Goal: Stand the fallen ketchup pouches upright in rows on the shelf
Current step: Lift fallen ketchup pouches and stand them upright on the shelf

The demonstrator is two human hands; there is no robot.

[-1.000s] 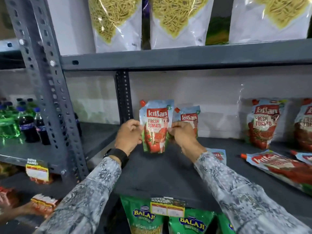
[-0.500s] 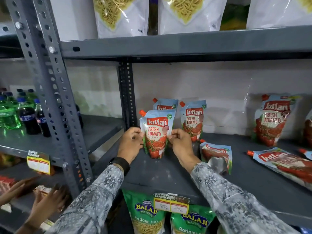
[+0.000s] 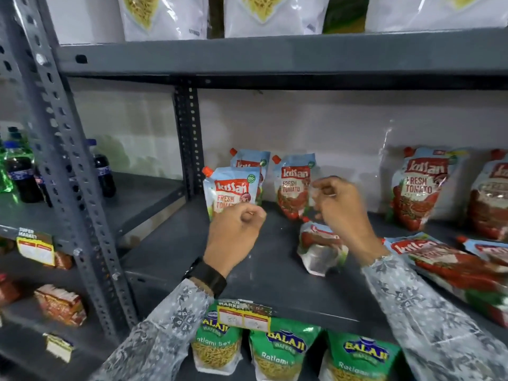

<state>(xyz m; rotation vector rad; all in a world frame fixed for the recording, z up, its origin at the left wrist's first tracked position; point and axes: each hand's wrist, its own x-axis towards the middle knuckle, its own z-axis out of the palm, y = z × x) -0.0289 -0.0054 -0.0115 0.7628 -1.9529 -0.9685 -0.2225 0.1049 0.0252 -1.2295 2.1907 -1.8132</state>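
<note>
Three small ketchup pouches stand upright at the left back of the grey shelf [image 3: 261, 273]: a front pouch [image 3: 231, 188], one behind it [image 3: 251, 160], and one to the right [image 3: 292, 185]. My left hand [image 3: 236, 235] hovers just in front of the front pouch, fingers curled, holding nothing. My right hand [image 3: 343, 213] is blurred, fingers curled and empty, above a small fallen pouch [image 3: 319, 248]. Large pouches stand at the back right [image 3: 420, 188], and others lie flat [image 3: 445, 265] at the right.
A perforated steel upright [image 3: 68, 166] stands at the left; soda bottles [image 3: 19, 171] sit on the neighbouring shelf. Noodle bags [image 3: 162, 15] fill the shelf above. Green Balaji snack bags [image 3: 280, 350] hang below the shelf edge, under a price tag [image 3: 243, 314].
Both hands have let go of the front pouch, which now stands on its own. My left hand drew back; my right hand moved right, over the small fallen pouch.
</note>
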